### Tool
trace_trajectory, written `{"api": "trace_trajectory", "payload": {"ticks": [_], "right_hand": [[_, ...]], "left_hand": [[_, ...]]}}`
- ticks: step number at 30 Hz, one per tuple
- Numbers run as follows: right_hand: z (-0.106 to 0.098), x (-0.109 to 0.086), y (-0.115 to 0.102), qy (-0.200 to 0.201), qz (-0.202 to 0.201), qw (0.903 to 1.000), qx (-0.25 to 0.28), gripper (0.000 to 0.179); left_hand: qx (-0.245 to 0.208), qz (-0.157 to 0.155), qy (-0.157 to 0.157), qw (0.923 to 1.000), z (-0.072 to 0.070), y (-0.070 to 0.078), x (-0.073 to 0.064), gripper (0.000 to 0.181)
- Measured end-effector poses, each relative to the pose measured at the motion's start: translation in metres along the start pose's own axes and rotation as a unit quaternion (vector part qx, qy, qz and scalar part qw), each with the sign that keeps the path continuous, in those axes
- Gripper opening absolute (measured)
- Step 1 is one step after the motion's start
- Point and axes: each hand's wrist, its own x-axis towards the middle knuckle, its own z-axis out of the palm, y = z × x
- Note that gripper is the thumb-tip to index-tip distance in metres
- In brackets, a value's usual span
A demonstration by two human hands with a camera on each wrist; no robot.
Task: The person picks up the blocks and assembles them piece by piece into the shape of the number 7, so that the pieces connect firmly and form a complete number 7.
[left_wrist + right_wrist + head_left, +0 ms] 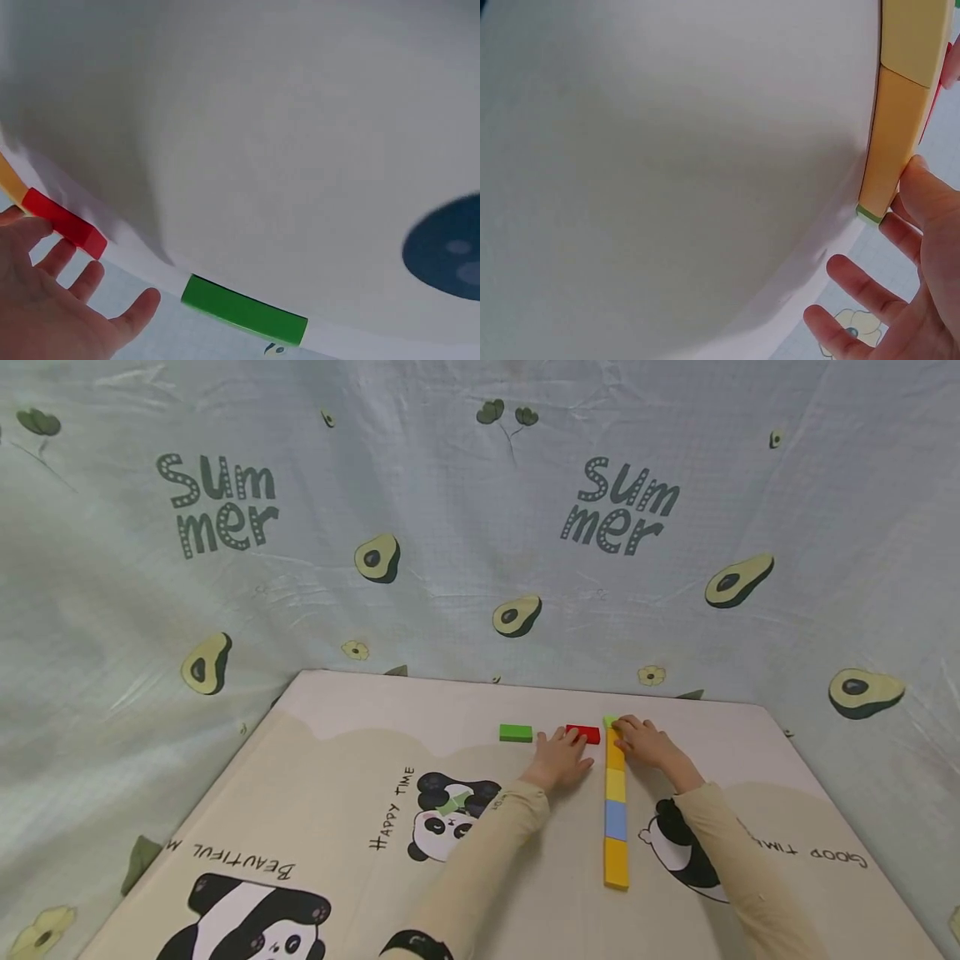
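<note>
A straight row of blocks runs away from the person: an orange block [616, 863] nearest, then a blue block [616, 821], a yellow block [615, 785], another orange block [614, 756] and a light green block [868, 214] at the far end. My right hand [651, 745] is at that far end, thumb beside the orange block, index finger at the green one, other fingers spread. Left of the row lies a red block [588, 734]. My left hand [558, 762] touches it with fingers spread apart. Farther left, a green block [516, 733] lies alone.
The tabletop cover [330, 827] has printed pandas and lettering. Its far edge lies just beyond the blocks. Behind it hangs a pale curtain [450, 493] printed with avocados and words. A dark band [417, 945] circles the left wrist.
</note>
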Motion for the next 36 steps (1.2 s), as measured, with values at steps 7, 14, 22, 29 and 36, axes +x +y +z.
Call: {"api": "trace_trajectory", "payload": {"ticks": [7, 14, 22, 29, 36], "right_hand": [[0.0019, 0.0005, 0.0037, 0.000, 0.008, 1.0000, 0.003, 0.040], [0.0016, -0.0028, 0.0055, -0.003, 0.007, 1.0000, 0.000, 0.040], [0.0036, -0.0030, 0.0052, 0.000, 0.005, 1.0000, 0.001, 0.041], [0.0038, -0.0021, 0.0038, -0.001, 0.004, 0.9999, 0.013, 0.041], [-0.0005, -0.0018, -0.0003, 0.005, -0.002, 1.0000, 0.008, 0.041]], "left_hand": [[0.018, 0.003, -0.013, 0.9998, -0.0032, 0.0025, 0.0006, 0.054], [0.045, 0.025, -0.012, 0.9986, -0.0042, 0.0044, -0.0033, 0.055], [0.057, 0.010, -0.012, 0.9983, -0.0018, 0.0043, -0.0047, 0.053], [0.045, 0.011, -0.006, 0.9989, 0.0014, -0.0016, -0.0010, 0.051], [0.038, 0.004, -0.012, 0.9992, -0.0044, -0.0015, 0.0026, 0.051]]}}
